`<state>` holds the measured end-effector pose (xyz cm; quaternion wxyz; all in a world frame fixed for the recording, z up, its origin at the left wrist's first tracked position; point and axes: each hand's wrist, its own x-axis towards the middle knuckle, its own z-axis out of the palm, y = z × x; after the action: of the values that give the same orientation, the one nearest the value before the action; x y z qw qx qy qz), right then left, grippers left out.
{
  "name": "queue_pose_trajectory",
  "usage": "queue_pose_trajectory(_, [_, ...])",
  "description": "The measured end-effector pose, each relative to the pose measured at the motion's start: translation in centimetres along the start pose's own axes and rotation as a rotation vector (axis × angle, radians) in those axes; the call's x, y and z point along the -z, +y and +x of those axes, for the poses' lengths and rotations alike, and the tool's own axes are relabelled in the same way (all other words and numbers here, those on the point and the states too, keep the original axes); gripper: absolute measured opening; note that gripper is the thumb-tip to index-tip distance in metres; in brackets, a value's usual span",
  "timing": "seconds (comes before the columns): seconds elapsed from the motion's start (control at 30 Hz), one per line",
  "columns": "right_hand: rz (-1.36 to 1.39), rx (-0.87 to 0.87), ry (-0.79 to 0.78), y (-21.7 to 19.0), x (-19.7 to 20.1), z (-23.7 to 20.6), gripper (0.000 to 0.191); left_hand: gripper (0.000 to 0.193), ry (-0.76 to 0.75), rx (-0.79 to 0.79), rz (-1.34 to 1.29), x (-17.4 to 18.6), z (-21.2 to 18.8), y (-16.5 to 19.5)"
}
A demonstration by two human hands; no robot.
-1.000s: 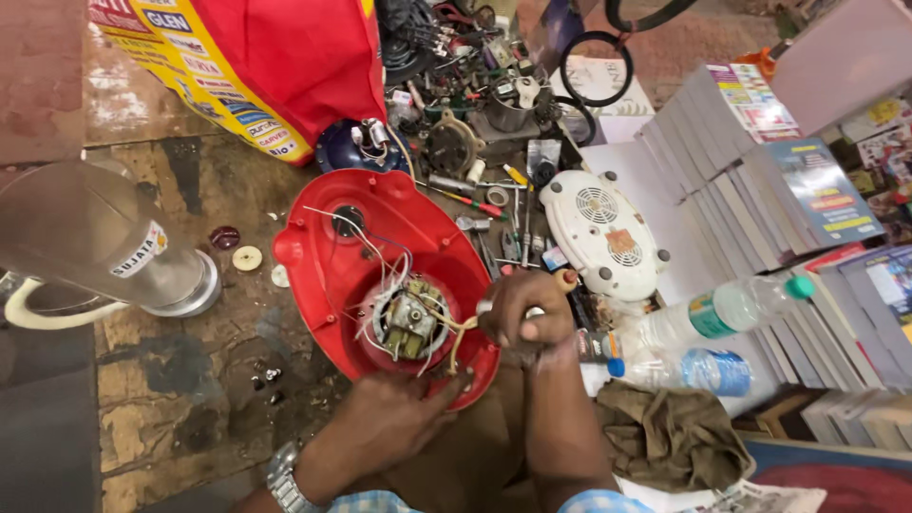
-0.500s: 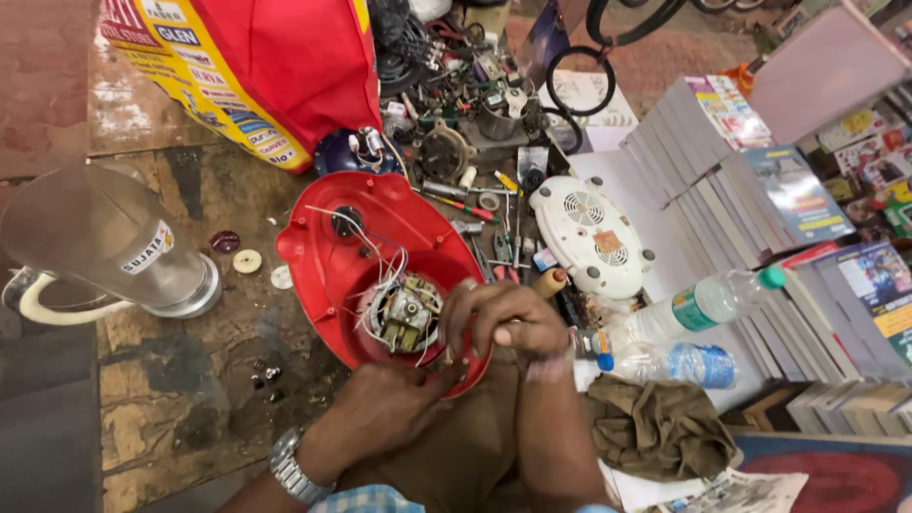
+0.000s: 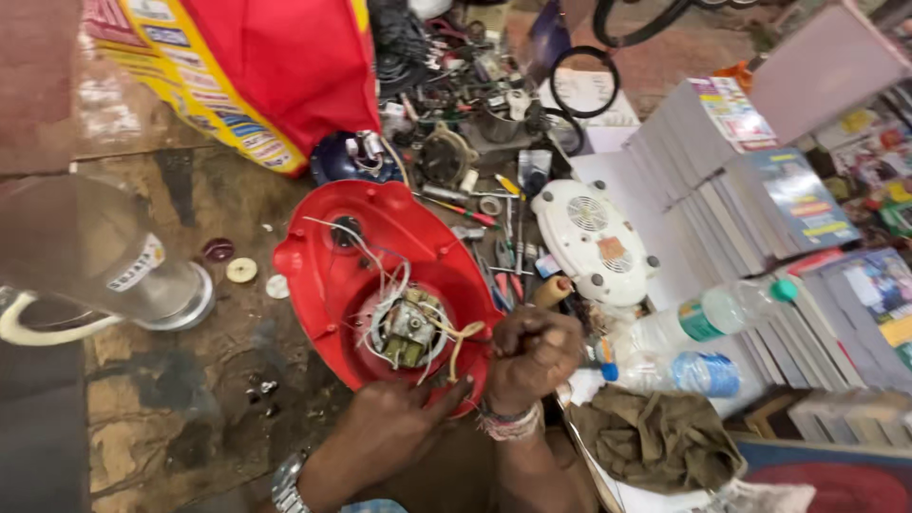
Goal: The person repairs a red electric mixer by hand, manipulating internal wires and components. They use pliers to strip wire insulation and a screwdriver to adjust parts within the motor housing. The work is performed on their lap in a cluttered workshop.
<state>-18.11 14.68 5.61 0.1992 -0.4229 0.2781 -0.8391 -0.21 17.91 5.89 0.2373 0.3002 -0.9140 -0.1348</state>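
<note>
Cluttered floor is carrying a red shell (image 3: 332, 275), likely stiff, best held by its rim; left hand (image 3: 385, 427) is bracing its near edge, fingers spread; right hand (image 3: 532, 351) is clenching a wire (image 3: 463, 334).

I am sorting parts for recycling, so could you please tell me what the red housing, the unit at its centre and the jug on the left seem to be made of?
The red housing looks like moulded plastic: uniform colour, soft sheen, rounded rim. The central unit appears to be metal, dull grey-brass, with thin insulated wires leading off it. The jug seems to be clear plastic, perhaps glass; blur leaves that open.
</note>
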Motion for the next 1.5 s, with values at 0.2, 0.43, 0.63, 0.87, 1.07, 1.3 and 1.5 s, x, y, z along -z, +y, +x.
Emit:
queue_pose_trajectory(0.2, [0.072,-0.204,-0.327,-1.7,1.7,2.7,0.034,0.050,0.017,-0.015,0.060,-0.3,-0.6,0.3])
queue_pose_trajectory(0.43, [0.177,-0.293,-0.441,-1.5,2.2,4.6,0.036,0.053,-0.034,-0.035,0.049,0.7,0.1,0.3])
queue_pose_trajectory(0.63, [0.187,-0.322,-0.432,-2.1,1.6,4.6,0.035,0.057,-0.038,-0.049,0.062,1.0,0.4,0.2])
queue_pose_trajectory(0.87, [0.169,-0.340,-0.461,-2.1,1.9,4.7,0.034,0.054,-0.047,-0.033,0.047,0.9,0.5,0.1])
queue_pose_trajectory(1.07, [0.169,-0.345,-0.464,-2.5,1.8,4.8,0.034,0.055,-0.044,-0.027,0.047,0.9,0.7,0.2])
queue_pose_trajectory(1.3, [0.169,-0.370,-0.478,-2.6,2.0,4.8,0.033,0.057,-0.064,-0.024,0.068,1.2,0.9,0.5])
queue_pose_trajectory(1.5, [0.205,-0.369,-0.497,-2.6,2.1,4.9,0.032,0.057,-0.067,-0.019,0.056,1.3,1.0,0.6])
